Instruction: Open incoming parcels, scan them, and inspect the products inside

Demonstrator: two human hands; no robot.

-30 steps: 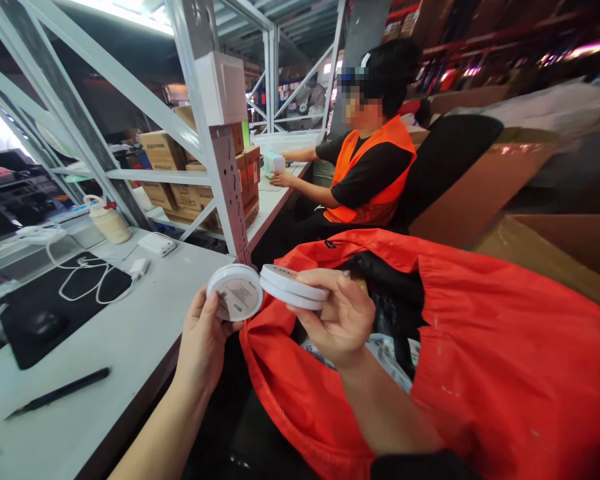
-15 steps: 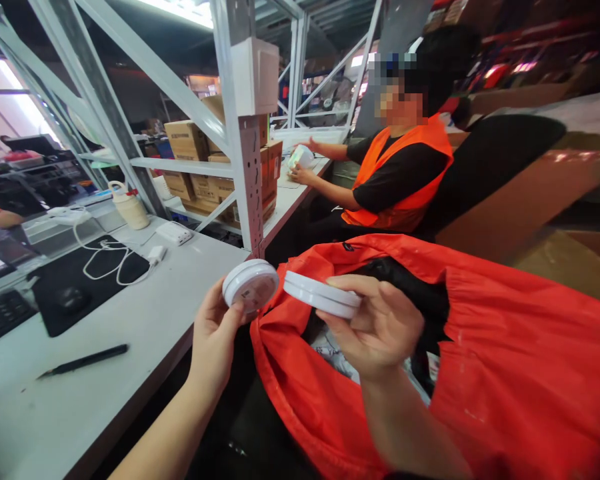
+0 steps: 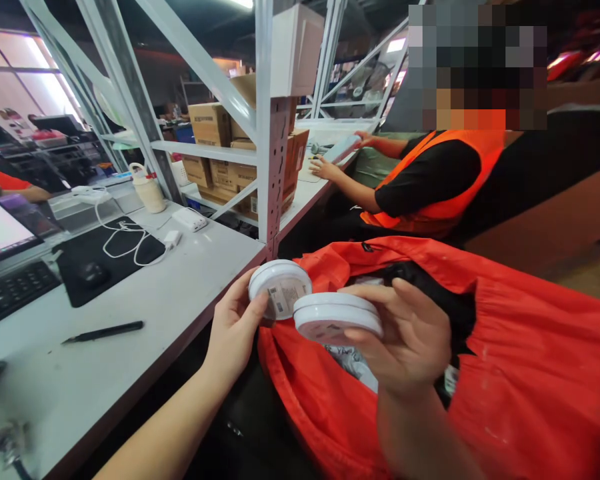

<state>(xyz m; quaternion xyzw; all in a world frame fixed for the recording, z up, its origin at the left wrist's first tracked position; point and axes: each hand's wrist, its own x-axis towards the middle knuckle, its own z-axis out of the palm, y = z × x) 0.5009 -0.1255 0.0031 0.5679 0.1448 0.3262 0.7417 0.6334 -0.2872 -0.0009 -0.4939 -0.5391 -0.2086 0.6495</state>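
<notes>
My left hand [image 3: 235, 323] is closed around a round white tin [image 3: 280, 280], thumb over its face, where a printed label with small text shows. A second round white tin [image 3: 337, 313] is gripped at its right edge between the thumb and fingers of my right hand [image 3: 410, 337]. This one lies flatter, with its rim towards me and its printed underside partly seen. The two tins are side by side, close together; I cannot tell whether they touch. Below them gapes a large red bag [image 3: 530, 360] with a black lining and printed plastic packaging [image 3: 355, 367] inside.
On the white desk [image 3: 190, 287] at left lie a black pen [image 3: 103, 331], a mouse [image 3: 93, 272], a keyboard [image 3: 10, 293], a white cable [image 3: 130, 243] and a cream bottle [image 3: 147, 190]. Beyond the metal rack post [image 3: 270, 167] sit cardboard boxes [image 3: 225, 160] and a person in an orange vest [image 3: 420, 173].
The view has shifted left, so the scene sits further right. Both tins have tilted, showing more of their labelled faces. The co-worker's hands have moved apart, and the white object they held is lowered.
</notes>
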